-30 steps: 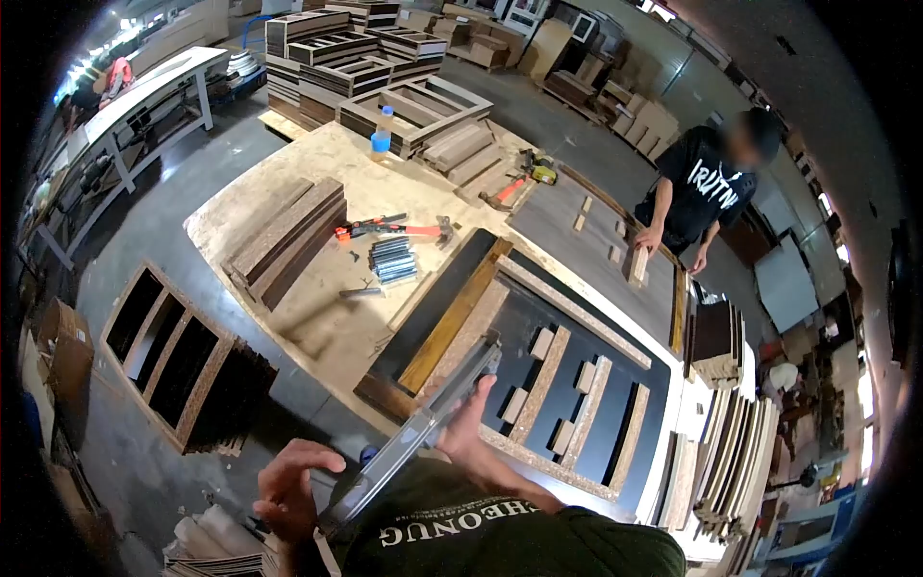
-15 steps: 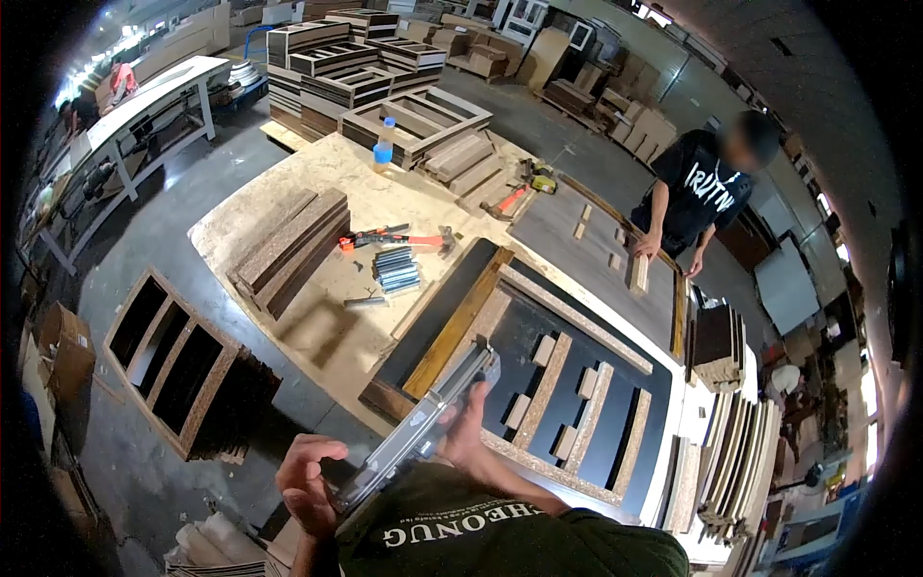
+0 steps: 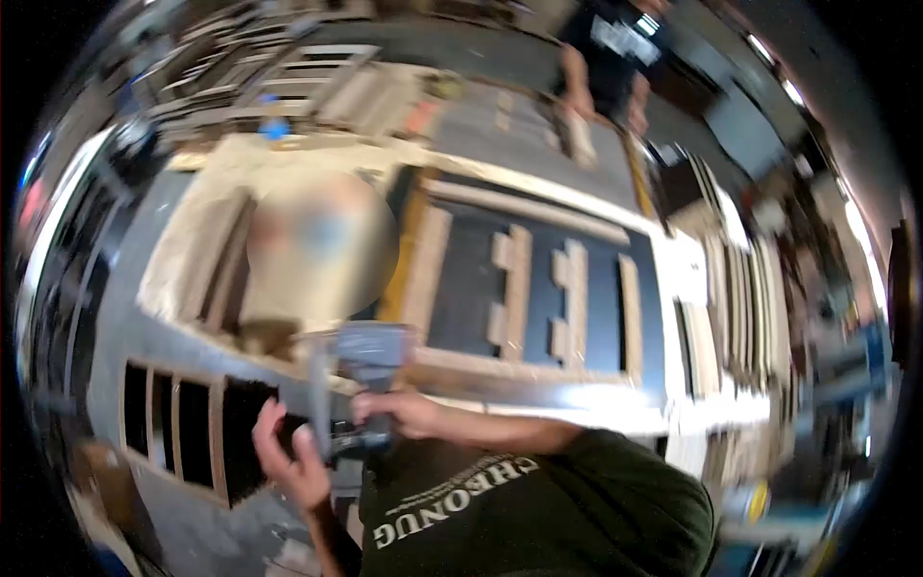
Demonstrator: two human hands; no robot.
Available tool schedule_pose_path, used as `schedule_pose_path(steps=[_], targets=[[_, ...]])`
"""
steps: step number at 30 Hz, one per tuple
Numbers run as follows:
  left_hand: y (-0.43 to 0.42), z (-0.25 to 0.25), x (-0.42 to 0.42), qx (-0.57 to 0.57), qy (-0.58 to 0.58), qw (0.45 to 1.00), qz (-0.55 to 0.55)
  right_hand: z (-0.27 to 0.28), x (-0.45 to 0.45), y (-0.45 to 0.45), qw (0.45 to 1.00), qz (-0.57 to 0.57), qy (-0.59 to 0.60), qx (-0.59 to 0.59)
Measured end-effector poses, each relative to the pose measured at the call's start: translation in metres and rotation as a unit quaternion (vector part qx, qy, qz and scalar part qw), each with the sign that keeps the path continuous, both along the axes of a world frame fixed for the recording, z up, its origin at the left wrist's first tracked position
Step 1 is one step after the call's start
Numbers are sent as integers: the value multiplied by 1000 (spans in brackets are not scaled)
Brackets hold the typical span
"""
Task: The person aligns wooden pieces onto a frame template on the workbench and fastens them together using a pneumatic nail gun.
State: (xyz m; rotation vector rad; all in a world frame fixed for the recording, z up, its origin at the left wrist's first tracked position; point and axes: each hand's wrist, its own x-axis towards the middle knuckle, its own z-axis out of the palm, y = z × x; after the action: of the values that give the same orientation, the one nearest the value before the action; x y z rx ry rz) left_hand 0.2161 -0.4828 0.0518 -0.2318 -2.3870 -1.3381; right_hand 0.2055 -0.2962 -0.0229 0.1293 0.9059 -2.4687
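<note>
On the worktable [image 3: 219, 165], strips [image 3: 575, 298] span a dark panel [image 3: 473, 288]; fixing unclear. Right hand [image 3: 409, 412] grips a tool [image 3: 373, 348]; left hand [image 3: 292, 467] spread.

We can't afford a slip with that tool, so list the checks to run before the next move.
1. Tool gripped: ok, the right hand is wrapped round it.
2. Left hand off the tool: cannot tell; it is open, close beside it.
3. Strips lying on the black panel: ok.
4. Blocks beside strips: ok, two at each of two strips.
5. Tool at the blocks: not ok, it is left of them.
6. Co-worker's hands off this panel: ok, both are beyond it.
</note>
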Motion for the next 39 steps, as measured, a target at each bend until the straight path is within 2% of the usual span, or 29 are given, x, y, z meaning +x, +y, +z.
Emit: schedule_pose_path(steps=[1,2,3,4,5,7,9,10,11,13,14,15,16,17,18,19,21,22,23,24,25,26,27,30,32,33,35,36,39], targets=[[-4,-2,12,44,-45,998,3,29,7,-5,996,-17,47,76],[-6,-3,20,86,-99,990,-53,36,10,-9,985,9,143,98],[-9,-3,25,124,-152,975,-102,19,16,-22,952,12,194,237],[-10,-2,26,89,-181,968,-146,40,21,-19,970,93,161,158],[-24,-38,29,115,-177,966,-147,16,25,-36,947,38,294,120],[-18,-42,29,62,-224,964,-130,6,34,-30,855,63,454,241],[-19,-52,32,172,-268,932,-172,-13,36,-25,769,50,560,304],[-35,-99,42,270,-294,908,-129,32,42,5,762,214,471,391],[-37,-115,50,265,-301,905,-138,35,53,31,767,206,464,393],[-32,-128,60,228,-464,840,-168,31,79,77,715,167,442,515],[29,-64,74,192,-475,851,-117,30,97,111,710,80,387,583],[41,-66,80,188,-479,849,-123,27,118,150,692,-5,327,643],[55,-68,87,117,-525,842,-45,22,137,194,695,-58,259,668],[70,-71,96,45,-561,826,36,12,157,238,622,-90,221,746],[77,-100,113,154,-404,898,-86,9,185,281,582,-162,214,767],[93,-95,119,147,-399,902,-82,-15,213,323,540,-194,181,798],[135,-78,121,-72,-397,891,-207,-18,265,380,498,-204,67,840],[150,-84,124,-37,-427,873,-231,-10,286,400,553,-177,9,814],[164,-96,127,-4,-455,854,-254,-24,307,419,534,-184,28,825],[181,-97,128,200,-558,784,-184,-25,321,429,540,-171,34,824],[201,-98,125,394,-622,668,-106,-27,329,437,543,-162,40,823],[221,-99,121,65,-475,837,-264,-35,331,448,552,-175,40,814],[237,-98,122,-279,-255,847,-374,-43,335,456,562,-174,68,806],[304,-84,135,-273,-209,892,-293,-55,341,464,591,-160,112,783],[357,-52,140,-323,-153,828,-432,-63,336,478,603,-144,156,769],[374,-55,138,-329,-153,829,-426,-65,335,483,607,-147,161,764],[399,-67,133,-215,-233,820,-477,-73,335,486,589,-137,206,769],[418,-55,134,-227,-237,818,-473,-75,336,485,580,-139,208,776],[469,-28,143,-348,-288,754,-477,-76,337,485,603,-184,194,752]])
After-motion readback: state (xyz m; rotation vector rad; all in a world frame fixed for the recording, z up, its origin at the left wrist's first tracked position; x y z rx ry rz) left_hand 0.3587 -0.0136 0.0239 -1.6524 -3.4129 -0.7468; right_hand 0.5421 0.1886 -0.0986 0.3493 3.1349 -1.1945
